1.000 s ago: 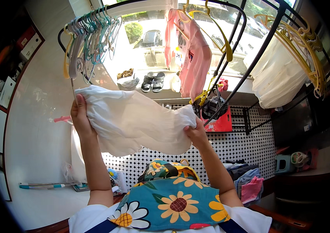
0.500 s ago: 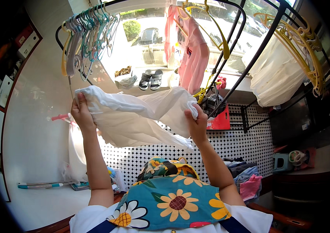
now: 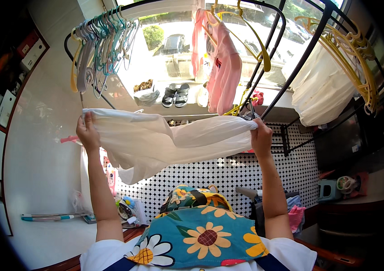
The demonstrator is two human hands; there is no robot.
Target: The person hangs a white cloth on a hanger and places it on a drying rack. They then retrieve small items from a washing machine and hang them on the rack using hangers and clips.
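A thin white pair of trousers [image 3: 169, 137] hangs stretched sideways in the air between my hands. At its left end, my left hand [image 3: 88, 132] is closed on the waistband corner, thumb on top. My right hand [image 3: 261, 136] grips the far right end of the cloth. The lower edge droops in loose folds on the left side, above the tiled floor. Both arms reach forward past the flowered apron [image 3: 205, 237] I wear.
Ahead, a black rack [image 3: 287, 74] carries bunched hangers [image 3: 106, 45], a pink garment [image 3: 224, 67] and yellow hangers [image 3: 350, 58]. Sandals [image 3: 175, 95] sit on the window ledge. Folded clothes [image 3: 295, 212] lie low on the right, a mop handle [image 3: 54, 217] at the left.
My right hand has moved right and my left hand slightly left and down. The white trousers, bunched and slack before, are now pulled out wide and flatter.
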